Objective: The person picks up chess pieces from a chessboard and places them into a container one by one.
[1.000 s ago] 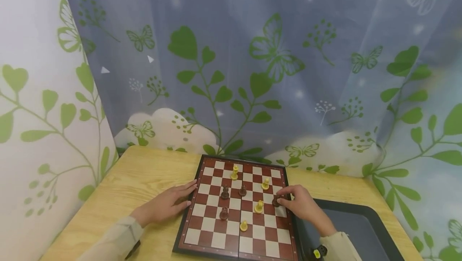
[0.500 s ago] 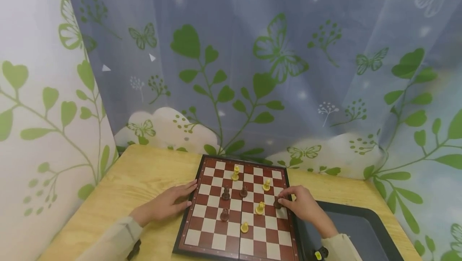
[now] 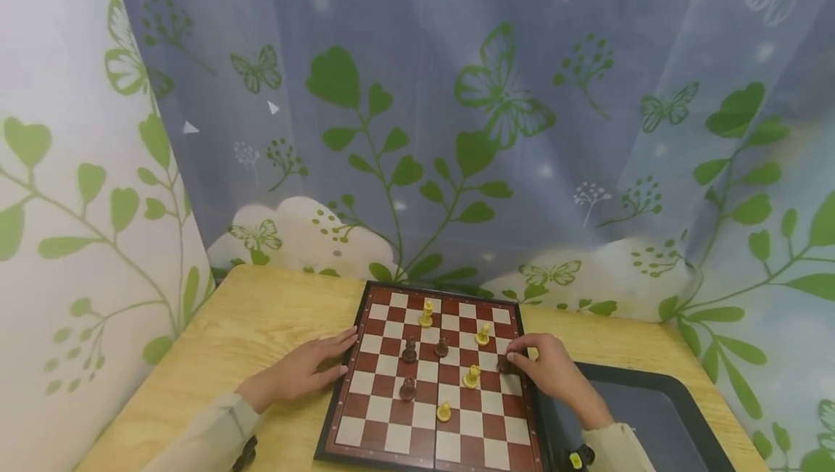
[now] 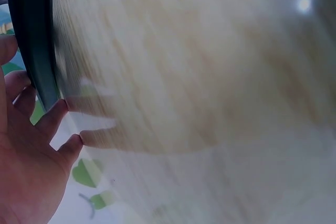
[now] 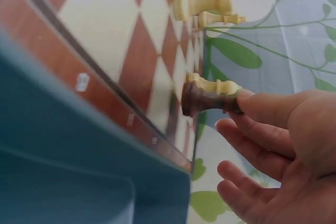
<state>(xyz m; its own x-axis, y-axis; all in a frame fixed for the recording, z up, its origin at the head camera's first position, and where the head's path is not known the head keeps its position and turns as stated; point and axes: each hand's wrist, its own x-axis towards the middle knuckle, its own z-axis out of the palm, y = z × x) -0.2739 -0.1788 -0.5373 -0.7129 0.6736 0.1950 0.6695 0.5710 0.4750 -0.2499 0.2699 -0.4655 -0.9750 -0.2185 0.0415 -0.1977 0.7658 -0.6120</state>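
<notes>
My right hand [image 3: 553, 374] pinches the top of a dark brown chess piece [image 5: 203, 101] between thumb and fingertips, over the right edge column of the chessboard [image 3: 351, 430]. In the right wrist view the piece's base points at the board, and the other fingers hang loosely curled. My left hand [image 3: 296, 372] lies with fingers extended, fingertips at the board's left rim. On the board stand dark pieces, among them a dark king or queen [image 3: 409, 350] and a dark knight [image 3: 441, 346], and several yellow pieces, including a yellow pawn [image 3: 444, 412] and a tall yellow piece [image 3: 426, 315].
A dark tray [image 3: 642, 414] sits right of the board, under my right forearm. The board rests on a wooden table [image 3: 261, 305]. A patterned curtain [image 3: 404, 131] hangs behind the table's far edge, and another printed sheet [image 3: 78, 167] is on the left.
The head view shifts slightly. Both hands keep about the same places, the right one still pinching the dark chess piece.
</notes>
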